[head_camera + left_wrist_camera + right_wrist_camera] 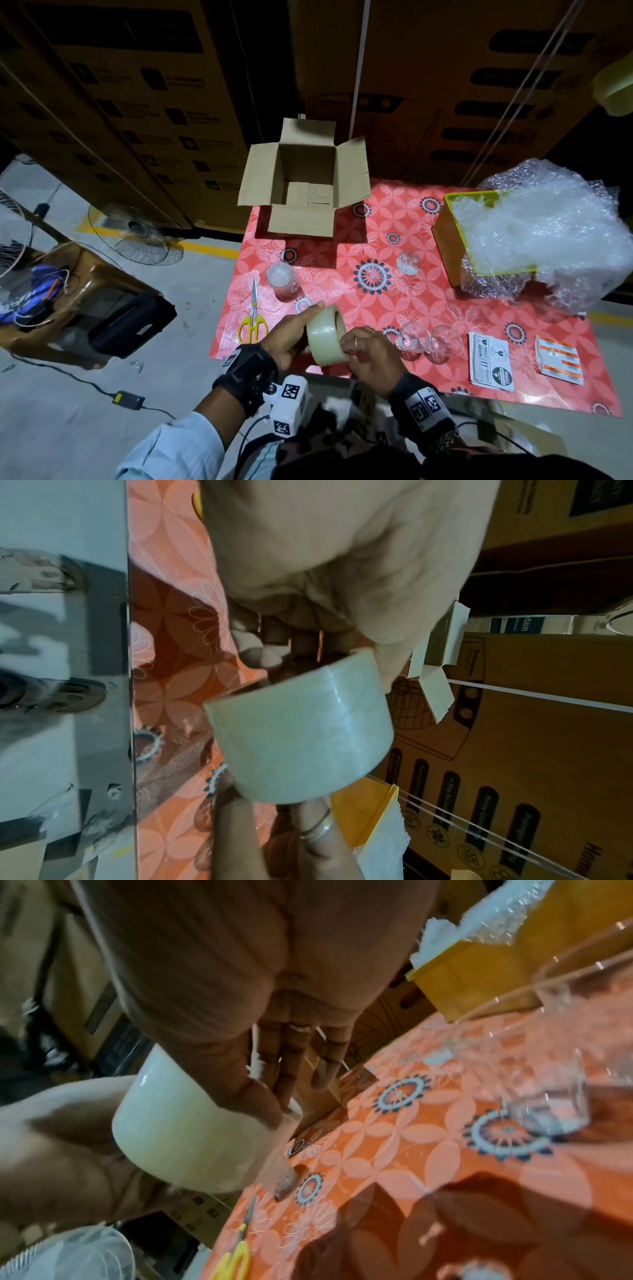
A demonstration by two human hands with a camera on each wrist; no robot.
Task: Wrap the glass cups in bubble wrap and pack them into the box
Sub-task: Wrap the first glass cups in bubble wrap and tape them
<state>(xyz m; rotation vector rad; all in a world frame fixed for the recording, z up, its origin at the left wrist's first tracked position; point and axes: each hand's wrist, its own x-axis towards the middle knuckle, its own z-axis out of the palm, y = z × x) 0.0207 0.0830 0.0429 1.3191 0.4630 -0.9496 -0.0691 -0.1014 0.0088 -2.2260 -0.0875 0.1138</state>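
Tape roll (325, 335) is gripped by the left hand (287, 337) while the right hand (368, 354) pinches at its rim; the free end should be found by nail. Unwrapped glass cups (424, 342) stand at 3 o'clock on the tabletop (445, 308), the open box (305, 185) at 12 o'clock.

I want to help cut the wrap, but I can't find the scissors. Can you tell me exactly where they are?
Look at the red flowery table and go to its left edge, on the near side of the open cardboard box. The scissors lie flat there, just left of a cup stuffed with bubble wrap, blades pointing toward the box. They are the only thing with bright yellow handles.
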